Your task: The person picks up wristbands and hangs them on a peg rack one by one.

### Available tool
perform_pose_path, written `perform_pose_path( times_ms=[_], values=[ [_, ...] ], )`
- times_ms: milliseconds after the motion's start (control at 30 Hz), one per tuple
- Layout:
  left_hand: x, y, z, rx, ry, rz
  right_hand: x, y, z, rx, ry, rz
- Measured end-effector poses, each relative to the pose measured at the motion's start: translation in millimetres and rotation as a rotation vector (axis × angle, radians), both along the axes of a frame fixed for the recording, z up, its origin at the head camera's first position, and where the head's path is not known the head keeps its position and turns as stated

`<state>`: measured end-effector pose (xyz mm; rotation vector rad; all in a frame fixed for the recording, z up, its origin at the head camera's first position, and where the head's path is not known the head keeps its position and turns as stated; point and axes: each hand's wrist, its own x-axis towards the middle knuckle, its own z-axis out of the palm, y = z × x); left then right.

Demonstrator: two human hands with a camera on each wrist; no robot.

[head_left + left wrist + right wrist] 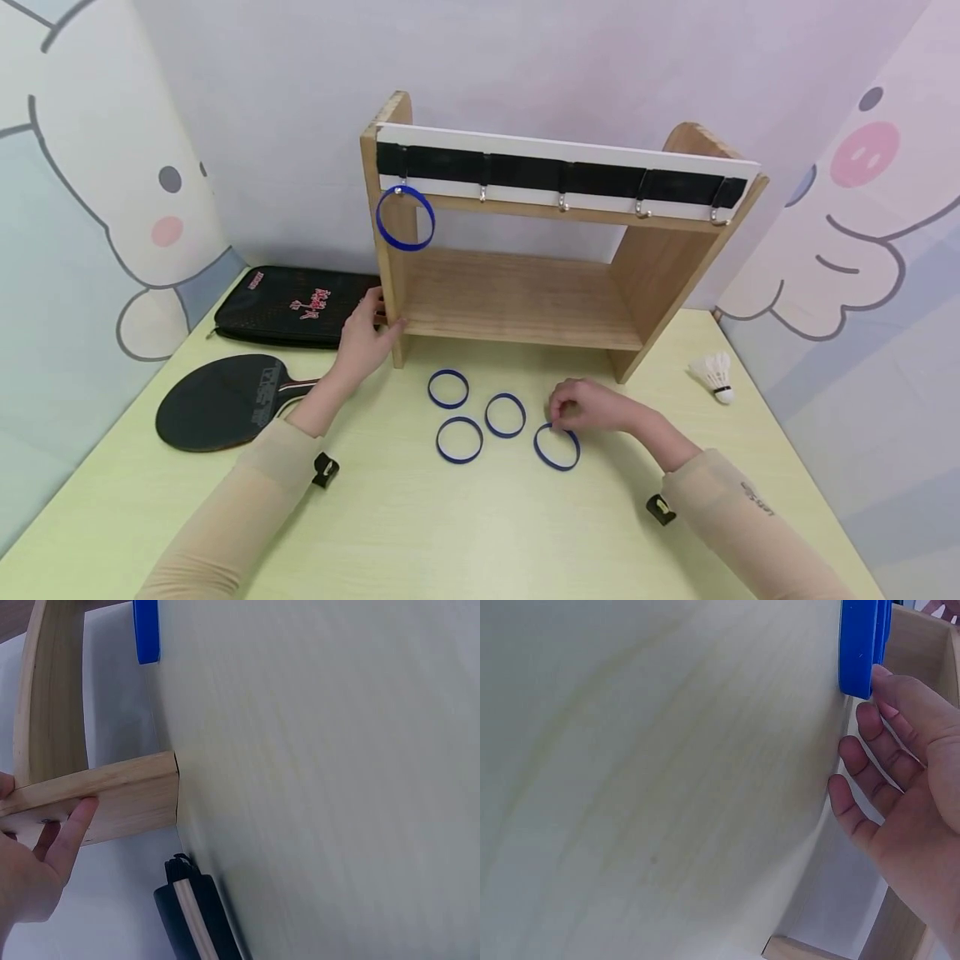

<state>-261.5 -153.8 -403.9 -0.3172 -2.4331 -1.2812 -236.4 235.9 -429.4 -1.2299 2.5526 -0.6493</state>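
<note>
A small wooden shelf stands on the table, with a hook strip across its top. My left hand grips the shelf's left side panel, thumb at the front edge; the left wrist view shows this hand on the wooden panel. A blue ring lies at the right end of a group on the table, and my right hand pinches its far edge. In the right wrist view, thumb and forefinger of that hand meet the blue band; the other fingers curve loosely.
Another blue ring hangs from the leftmost hook. Three blue rings lie left of the right hand, one nearest the shelf. A table tennis bat and black case lie at left. A shuttlecock sits at right.
</note>
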Motion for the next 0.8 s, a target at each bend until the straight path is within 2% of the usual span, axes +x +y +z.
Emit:
perform_pose_path(
  times_ms=[233, 433, 667, 800],
  values=[
    [-0.9, -1.2, -1.2, 0.002, -0.001, -0.005, 1.3, 1.3, 7.5, 0.006, -0.042, -0.029],
    [-1.9, -1.7, -1.7, -0.007, 0.001, 0.005, 3.0, 0.7, 20.4, -0.040, -0.088, -0.047],
    [-1.5, -2.0, -0.8, -0.015, -0.006, 0.005, 6.7, -2.3, 34.9, -0.080, -0.042, -0.038],
    [-1.2, -1.7, -0.7, -0.013, -0.004, -0.003, 10.2, -5.8, 48.0, -0.093, -0.006, -0.031]
  ],
)
